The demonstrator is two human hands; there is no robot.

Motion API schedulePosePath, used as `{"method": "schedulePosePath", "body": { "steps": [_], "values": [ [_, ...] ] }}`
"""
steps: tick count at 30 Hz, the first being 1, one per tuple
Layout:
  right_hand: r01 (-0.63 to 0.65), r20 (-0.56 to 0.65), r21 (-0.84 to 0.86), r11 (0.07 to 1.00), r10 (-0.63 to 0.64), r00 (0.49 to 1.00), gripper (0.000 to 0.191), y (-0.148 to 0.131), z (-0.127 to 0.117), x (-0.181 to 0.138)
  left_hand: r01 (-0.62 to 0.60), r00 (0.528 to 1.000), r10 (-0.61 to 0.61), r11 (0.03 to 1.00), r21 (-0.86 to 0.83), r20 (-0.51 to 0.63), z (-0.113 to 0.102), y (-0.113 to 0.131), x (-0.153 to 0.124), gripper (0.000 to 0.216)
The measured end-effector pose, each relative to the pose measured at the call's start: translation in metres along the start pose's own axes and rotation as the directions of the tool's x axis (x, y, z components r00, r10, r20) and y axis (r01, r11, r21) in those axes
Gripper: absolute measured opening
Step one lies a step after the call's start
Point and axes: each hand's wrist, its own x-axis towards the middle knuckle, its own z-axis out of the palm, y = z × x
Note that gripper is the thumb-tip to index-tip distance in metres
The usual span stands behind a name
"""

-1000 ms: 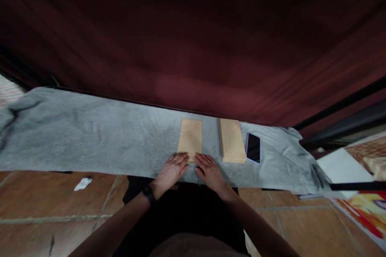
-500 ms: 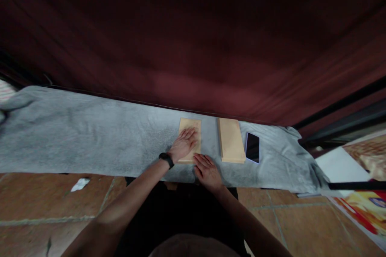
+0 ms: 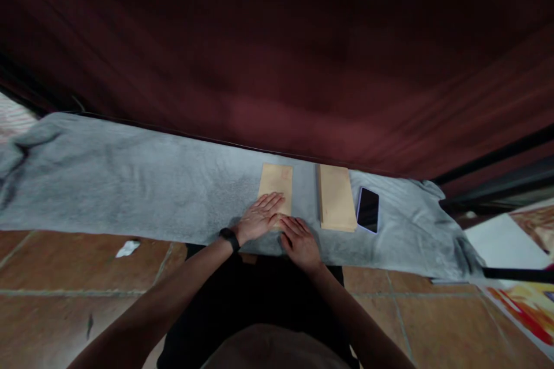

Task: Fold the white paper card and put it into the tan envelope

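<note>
A tan paper envelope (image 3: 277, 176) with a small reddish mark near its far end lies flat on the grey cloth. My left hand (image 3: 259, 216), with a dark band on the wrist, rests palm down across its near half, fingers stretched out. At the envelope's near right corner lies my right hand (image 3: 300, 242), its fingers extended and touching the paper; the fingertips of both hands almost meet. The envelope's near edge is mostly covered by the hands. To the right sits a neat stack of similar tan envelopes (image 3: 337, 199).
A phone (image 3: 367, 210) with a pale purple edge lies right of the stack. The grey cloth (image 3: 130, 184) covers a long narrow surface against a dark red curtain-like backdrop (image 3: 277, 69). A crumpled white paper (image 3: 127, 248) is on the tiled floor (image 3: 86, 277). Printed boxes or sheets stand far right.
My left hand has slid toward me along the envelope, baring its far half and the reddish mark. My right hand stays by the near right corner. The view has shifted slightly.
</note>
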Motion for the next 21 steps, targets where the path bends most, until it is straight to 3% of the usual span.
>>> {"method": "schedulePosePath", "body": {
  "steps": [8,14,21],
  "values": [
    [-0.008,-0.021,0.051,0.999,0.009,1.0,0.038,0.001,0.0,0.001,-0.054,0.998,0.054,0.998,0.012,-0.01,-0.008,0.021,-0.049,0.057],
    [-0.06,-0.065,0.125,0.99,0.068,0.996,0.032,0.004,0.005,0.005,0.01,1.0,-0.01,1.0,0.024,-0.03,-0.007,0.032,-0.048,0.044],
    [-0.147,-0.107,0.148,0.978,0.163,0.981,0.028,-0.001,0.007,0.011,0.106,0.988,-0.114,0.991,-0.082,-0.101,-0.012,0.035,-0.047,0.046]
  ]
}}
